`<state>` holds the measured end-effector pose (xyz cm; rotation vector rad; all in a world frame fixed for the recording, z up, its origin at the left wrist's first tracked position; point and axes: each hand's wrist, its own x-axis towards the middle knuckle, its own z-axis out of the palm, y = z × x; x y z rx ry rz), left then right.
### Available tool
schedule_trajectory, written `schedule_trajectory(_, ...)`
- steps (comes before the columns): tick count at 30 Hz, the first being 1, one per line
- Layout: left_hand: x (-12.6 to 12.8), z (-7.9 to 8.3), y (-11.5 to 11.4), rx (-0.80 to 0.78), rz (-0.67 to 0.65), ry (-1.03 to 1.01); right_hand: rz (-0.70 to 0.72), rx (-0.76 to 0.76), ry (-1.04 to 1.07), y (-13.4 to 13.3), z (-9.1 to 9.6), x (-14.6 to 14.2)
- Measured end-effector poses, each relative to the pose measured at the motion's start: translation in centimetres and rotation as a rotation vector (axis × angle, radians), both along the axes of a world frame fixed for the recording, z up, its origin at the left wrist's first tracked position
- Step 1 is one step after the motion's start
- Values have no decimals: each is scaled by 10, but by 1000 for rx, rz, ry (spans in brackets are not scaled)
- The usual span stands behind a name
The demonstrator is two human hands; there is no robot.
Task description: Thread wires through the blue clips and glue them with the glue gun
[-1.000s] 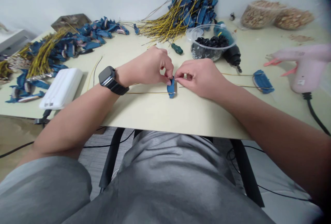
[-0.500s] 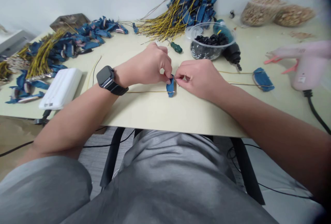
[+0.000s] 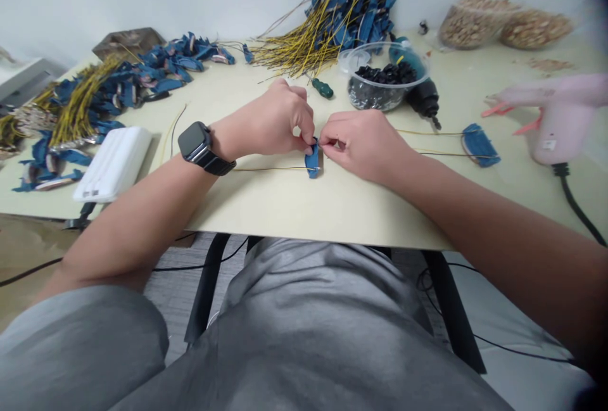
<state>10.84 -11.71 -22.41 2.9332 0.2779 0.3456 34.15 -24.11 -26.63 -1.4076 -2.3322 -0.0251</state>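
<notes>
On the table in front of me lies a small blue piece (image 3: pixel 311 164) with a thin yellow wire (image 3: pixel 270 168) running left from its near end. The thumb and finger of my left hand (image 3: pixel 285 121) pinch the far end of this piece. My right hand (image 3: pixel 356 142) is closed in a pinch at the same end, its fingertips almost meeting the left ones. What lies between the right fingertips is too small to make out. Another blue piece with wires (image 3: pixel 479 145) rests to the right, beyond my right wrist.
A clear tub of black parts (image 3: pixel 382 78) stands behind my right hand, beside a power drill (image 3: pixel 425 97) and a green screwdriver (image 3: pixel 323 87). A pink glue gun (image 3: pixel 551 113) is at right, a white power bank (image 3: pixel 114 164) at left. Wired blue pieces (image 3: pixel 342 12) are heaped behind.
Both hands keep their pinch at the far end of the blue piece. The view has shifted slightly; little else differs.
</notes>
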Motion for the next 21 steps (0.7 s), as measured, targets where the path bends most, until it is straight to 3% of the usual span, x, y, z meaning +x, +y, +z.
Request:
schedule_trajectory(7, -1, -3, 3, -3, -3, -32, -29, -34, 69, -7, 8, 4)
schedule_trajectory(21, -2, -5, 7, -72, 29, -111, -76, -69, 217, -3, 8, 6)
